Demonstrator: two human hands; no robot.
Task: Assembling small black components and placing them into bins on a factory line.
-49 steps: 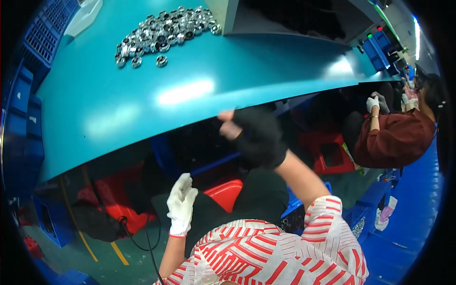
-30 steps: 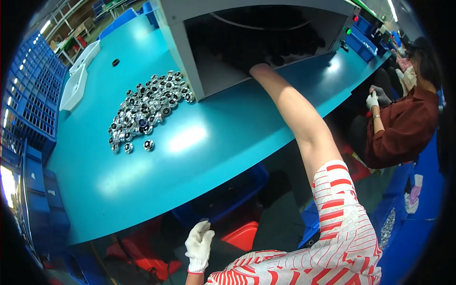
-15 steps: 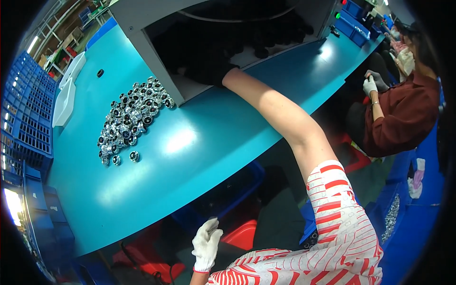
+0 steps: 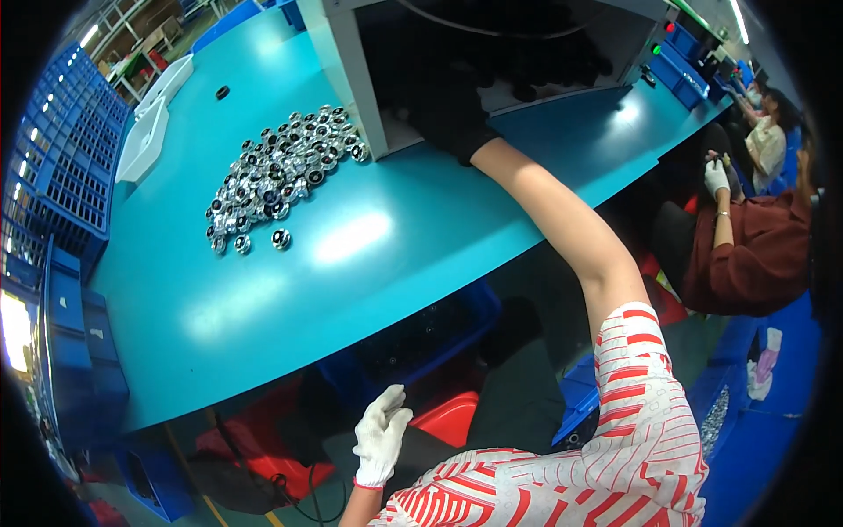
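Grey box (image 4: 362,83): on the teal table (image 4: 290,294), dark parts (image 4: 571,70) inside.
Silver-black pieces (image 4: 277,167): piled just beside it.
Right hand (image 4: 452,123): black-gloved, in the box's mouth; grip hidden, cannot tell.
Left hand (image 4: 380,439): white-gloved, loosely half-open, nothing visible held.

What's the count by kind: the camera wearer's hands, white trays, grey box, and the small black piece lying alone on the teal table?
Left hand, white-gloved: 1
Right hand, black-gloved: 1
White trays: 2
Grey box: 1
Lone black piece: 1
Total: 6
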